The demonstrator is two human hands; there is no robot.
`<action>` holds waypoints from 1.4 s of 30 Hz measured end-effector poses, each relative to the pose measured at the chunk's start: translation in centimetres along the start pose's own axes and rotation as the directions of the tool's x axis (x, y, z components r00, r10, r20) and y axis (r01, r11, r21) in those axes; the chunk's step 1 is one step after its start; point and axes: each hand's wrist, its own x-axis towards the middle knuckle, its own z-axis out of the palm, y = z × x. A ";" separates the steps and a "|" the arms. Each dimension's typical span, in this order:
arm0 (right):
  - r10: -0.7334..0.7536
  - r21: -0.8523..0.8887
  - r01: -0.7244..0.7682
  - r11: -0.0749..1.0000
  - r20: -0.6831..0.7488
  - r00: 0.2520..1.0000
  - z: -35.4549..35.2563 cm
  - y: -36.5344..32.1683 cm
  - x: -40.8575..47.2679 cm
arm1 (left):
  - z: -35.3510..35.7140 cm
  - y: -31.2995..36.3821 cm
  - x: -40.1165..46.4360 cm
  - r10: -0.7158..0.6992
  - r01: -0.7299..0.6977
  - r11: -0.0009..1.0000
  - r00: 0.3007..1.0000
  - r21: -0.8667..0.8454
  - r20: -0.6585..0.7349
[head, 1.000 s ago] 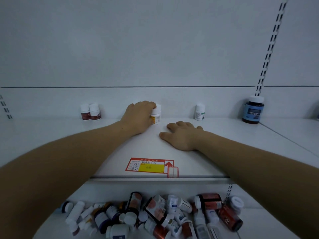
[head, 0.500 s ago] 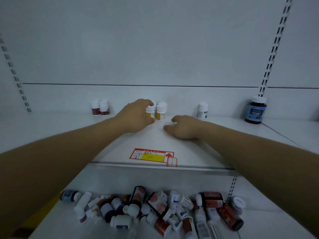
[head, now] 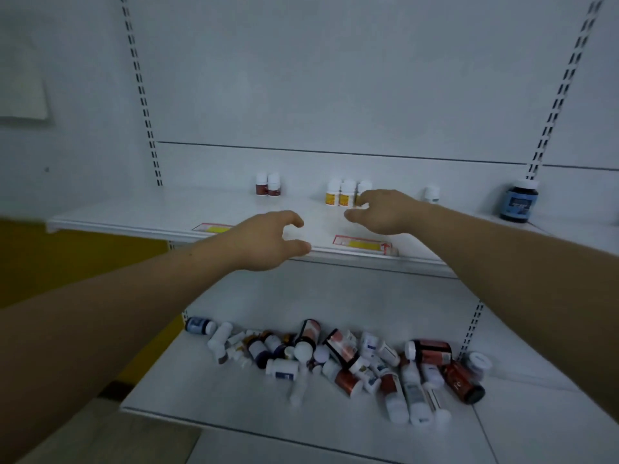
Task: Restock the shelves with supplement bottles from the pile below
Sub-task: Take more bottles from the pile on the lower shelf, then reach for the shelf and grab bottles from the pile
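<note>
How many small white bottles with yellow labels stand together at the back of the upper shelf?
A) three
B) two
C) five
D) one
A: three yellow-label bottles stand side by side on the upper shelf, the rightmost partly hidden behind the right hand.

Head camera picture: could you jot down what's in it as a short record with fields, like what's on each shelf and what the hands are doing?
Upper shelf: two red-label bottles, three yellow-label bottles, one small white bottle, one dark blue-label bottle, all upright near the back
Lower shelf: jumbled pile of bottles, most lying on their sides
Left hand: above the upper shelf's front edge, fingers loosely curled, holding nothing
Right hand: by the yellow-label bottles, holding nothing
Shelf tags: price label at the front edge
</note>
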 end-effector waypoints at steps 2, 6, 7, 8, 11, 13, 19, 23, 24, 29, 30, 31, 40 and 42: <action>-0.007 0.024 0.008 1.000 -0.023 1.000 1.0 -1.8 -1.1 | 0.3 -0.4 -2.6 0.023 -0.023 1.000 1.000 -0.006 0.004; -0.072 0.060 0.076 0.995 -0.066 0.995 3.3 -4.7 -4.2 | 2.3 -1.0 -6.9 0.042 -0.038 0.998 0.996 -0.048 0.083; -0.095 0.062 0.100 0.993 -0.076 0.993 3.9 -5.2 -5.2 | 3.1 -1.3 -7.7 0.045 -0.039 0.998 0.993 -0.054 0.108; -0.117 0.055 0.122 0.991 -0.083 0.990 4.5 -5.6 -6.2 | 4.0 -1.7 -8.5 0.045 -0.038 0.997 0.990 -0.061 0.132; -0.173 0.013 0.175 0.984 -0.104 0.979 6.8 -6.0 -9.0 | 7.6 -3.0 -10.4 0.031 -0.007 0.994 0.975 -0.108 0.221; -0.194 0.000 0.195 0.981 -0.105 0.975 8.6 -5.6 -10.4 | 10.5 -4.0 -11.1 0.029 0.009 0.992 0.955 -0.127 0.296; -0.065 0.082 0.058 0.995 0.085 0.994 15.0 -2.8 -10.4 | 18.8 -6.3 -10.6 -0.070 0.151 0.980 0.868 -0.128 0.492; 0.051 0.123 -0.077 0.989 0.197 0.979 19.9 0.2 -8.1 | 23.0 -7.2 -8.8 -0.126 0.230 0.965 0.830 -0.127 0.543; 0.066 0.127 -0.097 0.987 0.227 0.972 21.2 1.0 -7.3 | 23.9 -7.6 -8.1 -0.143 0.253 0.959 0.823 -0.129 0.549; 0.132 0.181 -0.200 0.963 0.328 0.935 28.0 5.5 -1.7 | 28.1 -9.0 -2.5 -0.221 0.367 0.916 0.800 -0.163 0.557; 0.139 0.183 -0.212 0.960 0.343 0.929 29.2 6.4 -0.4 | 29.1 -9.3 -1.1 -0.229 0.381 0.907 0.803 -0.179 0.550; 0.144 0.184 -0.219 0.958 0.349 0.926 30.2 7.1 0.8 | 30.1 -9.5 0.3 -0.234 0.386 0.901 0.815 -0.196 0.530; 0.146 0.173 -0.235 0.956 0.413 0.899 39.7 9.3 5.9 | 38.2 -14.4 10.8 -0.431 0.456 0.873 0.888 -0.175 0.162; 0.173 0.167 -0.251 0.954 0.379 0.909 41.1 9.4 6.0 | 39.8 -15.3 11.7 -0.485 0.512 0.845 0.856 -0.156 0.181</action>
